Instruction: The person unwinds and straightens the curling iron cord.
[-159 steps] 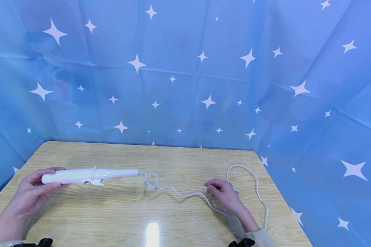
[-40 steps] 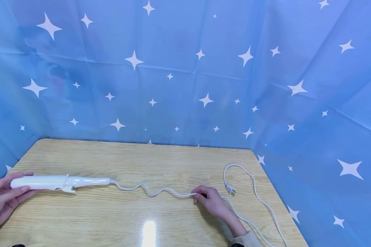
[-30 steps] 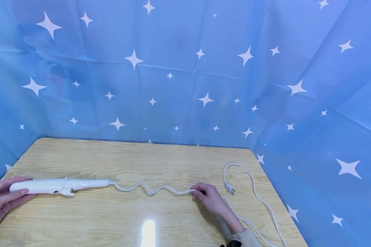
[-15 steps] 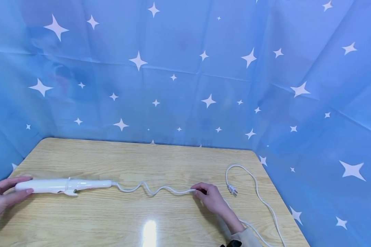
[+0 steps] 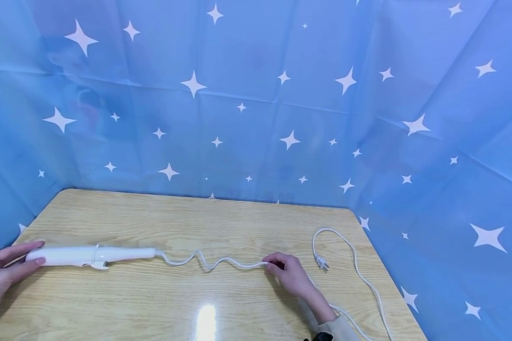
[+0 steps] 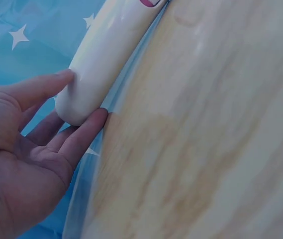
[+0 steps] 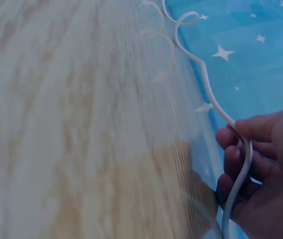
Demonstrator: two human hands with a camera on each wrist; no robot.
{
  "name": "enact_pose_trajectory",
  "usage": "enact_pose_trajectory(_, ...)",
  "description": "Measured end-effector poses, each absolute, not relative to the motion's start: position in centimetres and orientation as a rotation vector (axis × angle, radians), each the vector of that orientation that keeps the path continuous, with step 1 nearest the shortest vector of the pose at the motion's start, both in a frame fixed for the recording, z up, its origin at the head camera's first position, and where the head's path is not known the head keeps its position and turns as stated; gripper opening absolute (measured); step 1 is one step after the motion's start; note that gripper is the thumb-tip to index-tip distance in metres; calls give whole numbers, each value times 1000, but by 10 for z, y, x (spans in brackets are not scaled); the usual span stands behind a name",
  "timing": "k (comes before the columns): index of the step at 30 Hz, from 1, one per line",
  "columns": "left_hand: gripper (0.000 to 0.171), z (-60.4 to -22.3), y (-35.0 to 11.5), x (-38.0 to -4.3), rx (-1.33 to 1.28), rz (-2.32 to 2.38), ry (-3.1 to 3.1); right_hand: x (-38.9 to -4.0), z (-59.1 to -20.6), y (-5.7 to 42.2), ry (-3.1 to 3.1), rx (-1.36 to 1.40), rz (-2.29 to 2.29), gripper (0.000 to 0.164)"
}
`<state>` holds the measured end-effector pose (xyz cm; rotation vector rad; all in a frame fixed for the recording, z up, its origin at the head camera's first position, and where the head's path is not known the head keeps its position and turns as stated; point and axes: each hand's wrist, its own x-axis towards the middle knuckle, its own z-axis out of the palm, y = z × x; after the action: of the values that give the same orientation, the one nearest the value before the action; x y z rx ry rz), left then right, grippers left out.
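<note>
A white curling iron (image 5: 123, 253), long and round-ended with a small lever near its middle, lies lengthwise at the left of the table. My left hand (image 5: 0, 274) holds its rounded end, thumb on one side and fingers on the other; the left wrist view shows this hold on the white body (image 6: 96, 64). From the iron's other end a wavy white cord (image 5: 183, 261) runs right to my right hand (image 5: 292, 274), which pinches it between thumb and fingertips. In the right wrist view the cord (image 7: 208, 89) passes on through the palm.
Beyond my right hand, the cord's loose length curves over the right side of the wooden table (image 5: 222, 222), ending in a two-pin plug (image 5: 321, 263). A blue curtain (image 5: 247, 61) with white stars stands behind and beside the table.
Since the earliest frame, the curling iron has moved left and down, and my right hand has taken hold of the cord, drawing out its loop. The last half second shows almost no movement.
</note>
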<state>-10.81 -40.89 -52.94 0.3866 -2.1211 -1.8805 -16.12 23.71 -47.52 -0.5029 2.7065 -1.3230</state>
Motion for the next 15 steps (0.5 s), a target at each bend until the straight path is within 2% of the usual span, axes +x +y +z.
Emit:
enact_pose_trajectory(9, 40, -529, -409, -115, 457, -1524, -2382, -160, -473, 240, 2695, -515, -1331, 12)
enact_pose_trajectory(15, 45, -529, -410, -116, 367, -1542, -2341, -160, -473, 242, 2675, -531, -1367, 14)
